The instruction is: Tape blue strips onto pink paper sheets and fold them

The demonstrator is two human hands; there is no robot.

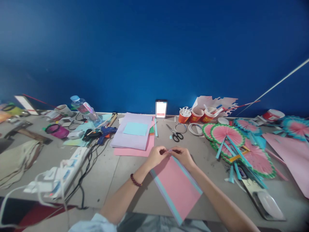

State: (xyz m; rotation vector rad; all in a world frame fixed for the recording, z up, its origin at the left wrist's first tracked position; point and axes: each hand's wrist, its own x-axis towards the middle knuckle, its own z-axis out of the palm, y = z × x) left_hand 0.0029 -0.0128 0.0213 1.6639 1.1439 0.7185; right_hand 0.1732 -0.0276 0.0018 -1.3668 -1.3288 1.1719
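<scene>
A pink sheet of paper with light blue and lilac bands along its long sides [177, 187] lies slantwise on the table in front of me. At its far end my left hand [158, 155] pinches the edge between thumb and fingers. My right hand [182, 156] pinches the same edge, and the two hands nearly touch. The fingers hide the far corner of the sheet. Just beyond my right hand lie black-handled scissors [177, 135], blades slightly apart. A stack of lilac paper [118, 138] with a light blue piece [135, 129] on top is beyond my left hand.
Pink pleated paper fans [227, 134] pile up at right, near a white mouse [270, 204]. Red paper cups [184, 115] line the wall beside a phone-like screen [161, 109]. Left are a power strip [70, 172] with cables, a glue gun [106, 132], a plastic bottle [85, 109] and a hammer [33, 133].
</scene>
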